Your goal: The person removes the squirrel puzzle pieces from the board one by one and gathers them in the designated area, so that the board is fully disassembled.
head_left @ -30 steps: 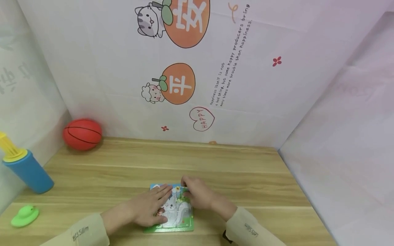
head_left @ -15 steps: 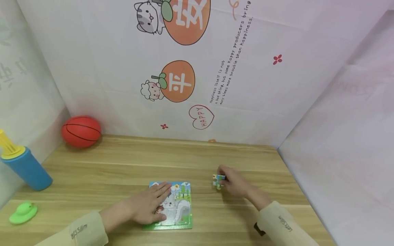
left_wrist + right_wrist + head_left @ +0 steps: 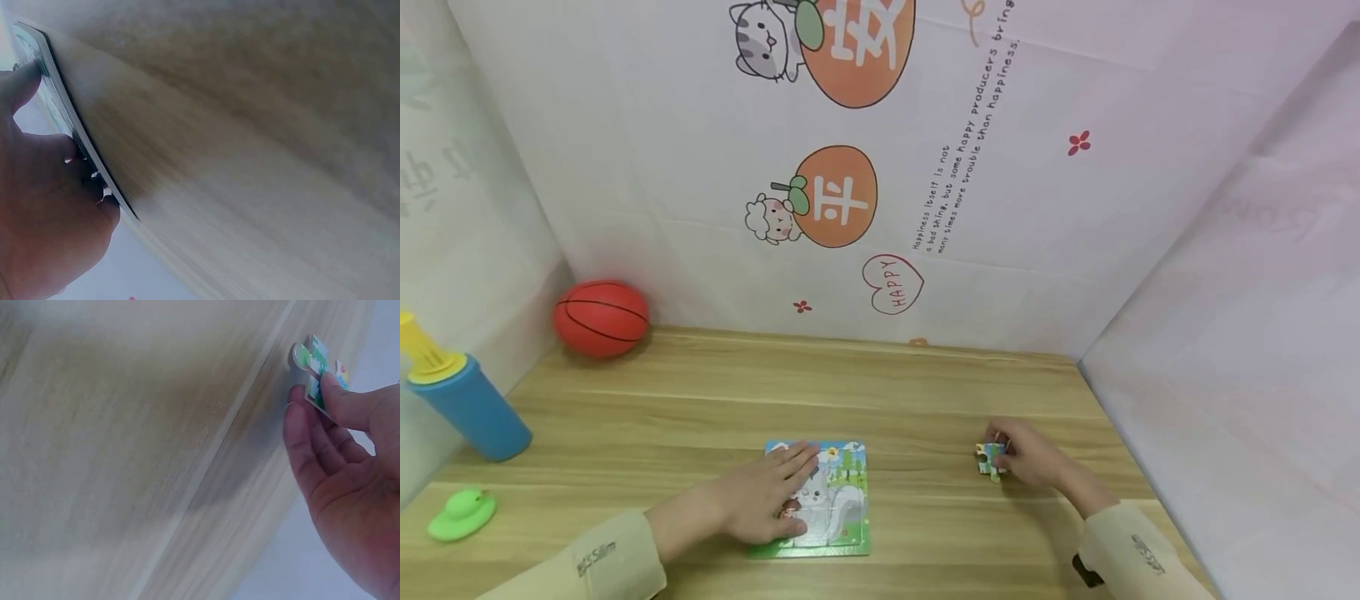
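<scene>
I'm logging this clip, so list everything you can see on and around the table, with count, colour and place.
puzzle board: one, green-edged with a cartoon animal picture, near middle of the table, under the left hand
puzzle piece: one, green and blue, right of the board, pinched by the right hand
basketball: one, orange-red, far left corner
air pump: one, blue with yellow handle, left edge
duck-shaped toy: one, green, near left
table: one, light wood
backdrop: white with cartoon prints, behind
left hand: flat on the board
right hand: holding the piece
</scene>
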A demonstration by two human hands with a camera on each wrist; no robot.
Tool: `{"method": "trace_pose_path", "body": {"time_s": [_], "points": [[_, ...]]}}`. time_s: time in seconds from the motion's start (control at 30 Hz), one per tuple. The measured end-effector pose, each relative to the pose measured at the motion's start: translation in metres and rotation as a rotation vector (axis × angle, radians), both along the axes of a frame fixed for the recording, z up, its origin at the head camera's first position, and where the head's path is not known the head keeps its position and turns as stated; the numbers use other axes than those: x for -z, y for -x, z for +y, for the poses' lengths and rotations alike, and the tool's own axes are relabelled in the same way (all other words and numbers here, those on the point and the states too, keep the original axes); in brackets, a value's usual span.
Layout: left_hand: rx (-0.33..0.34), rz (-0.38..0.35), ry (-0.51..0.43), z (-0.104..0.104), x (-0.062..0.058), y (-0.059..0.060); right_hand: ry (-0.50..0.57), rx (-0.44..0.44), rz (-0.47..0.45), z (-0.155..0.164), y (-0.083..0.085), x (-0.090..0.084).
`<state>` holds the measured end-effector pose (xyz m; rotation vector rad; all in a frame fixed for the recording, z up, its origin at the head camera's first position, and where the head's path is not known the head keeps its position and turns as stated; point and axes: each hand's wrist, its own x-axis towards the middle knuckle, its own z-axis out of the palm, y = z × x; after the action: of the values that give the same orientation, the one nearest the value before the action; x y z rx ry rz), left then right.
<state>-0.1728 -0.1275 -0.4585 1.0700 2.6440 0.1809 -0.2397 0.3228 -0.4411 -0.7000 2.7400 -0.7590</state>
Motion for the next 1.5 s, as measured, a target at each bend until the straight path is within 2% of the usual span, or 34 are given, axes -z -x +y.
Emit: {"method": "trace_pose_path", "body": {"time_s": [0.37,0.53,0.77,0.9,1.03,1.13,1.27,1.33,1.4,1.5], "points": [[-0.001,-0.007,-0.006,-0.001,0.003,0.002,-0.052,0.038,0.002,0.004,-0.001,0.004],[-0.003,-0.004,0.001,0.0,0.002,0.0,-0.083,0.035,0.04,0.002,-0.002,0.006],[-0.006,0.004,0.031,0.005,-0.003,-0.004,-0.173,0.102,0.114,-0.005,-0.007,0.008],[0.0,0.053,0.049,0.006,-0.004,-0.005,-0.187,0.164,0.141,-0.018,-0.007,0.001],[0.004,0.103,0.078,0.006,-0.005,-0.005,-0.161,0.193,0.168,-0.051,-0.004,-0.013],[-0.002,0.087,0.077,0.005,-0.008,-0.007,-0.123,0.149,0.191,-0.089,-0.003,-0.019],[-0.029,0.037,0.037,0.002,-0.013,-0.008,-0.129,-0.005,0.264,-0.14,-0.008,-0.019],[-0.043,0.033,0.023,-0.002,-0.014,-0.006,-0.186,-0.088,0.304,-0.164,-0.013,-0.017],[-0.062,0.032,0.019,-0.006,-0.014,-0.004,-0.26,-0.14,0.297,-0.186,-0.019,-0.016],[-0.091,0.021,0.026,-0.012,-0.012,-0.001,-0.389,-0.165,0.254,-0.212,-0.03,-0.015]]}}
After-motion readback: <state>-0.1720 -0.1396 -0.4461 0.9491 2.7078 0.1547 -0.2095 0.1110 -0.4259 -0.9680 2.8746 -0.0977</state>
